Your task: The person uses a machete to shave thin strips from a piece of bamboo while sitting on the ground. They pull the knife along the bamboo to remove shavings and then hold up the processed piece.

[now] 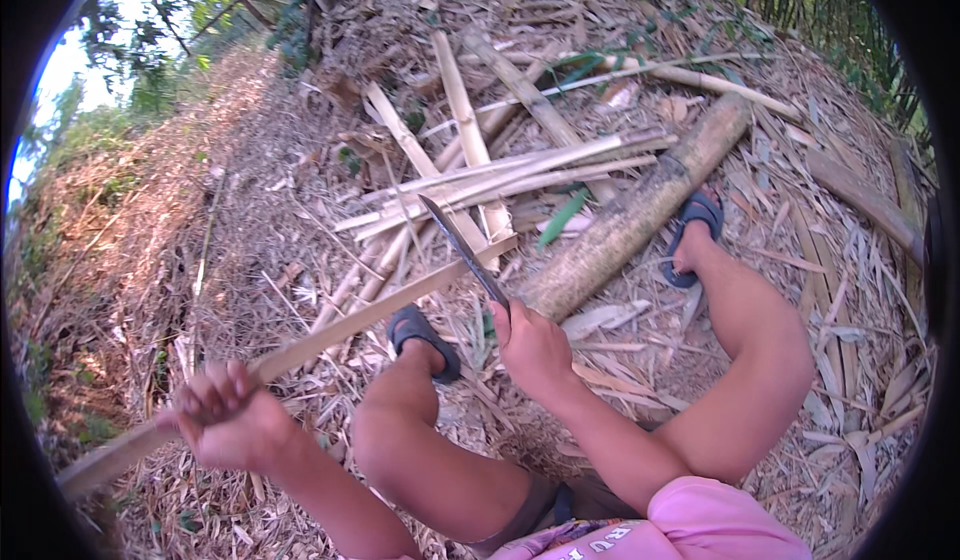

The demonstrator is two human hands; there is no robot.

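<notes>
My left hand (232, 415) is closed round a long flat bamboo strip (350, 328), which slants from the lower left up to the middle of the view. In my right hand (530, 348) is a knife (465, 252) with a dark, slightly curved blade, its handle mostly hidden by my fingers. The blade points up and to the left and crosses the strip near its far end; whether it touches the strip I cannot tell. Beyond the blade lies a loose pile of split bamboo strips (540, 175).
A thick bamboo pole (640, 215) lies slantwise between my sandalled feet, near the right sandal (694, 235). The left sandal (424, 343) is close below the strip. Dry leaves and husks cover the sloping ground. Another pole (865, 200) lies at the right.
</notes>
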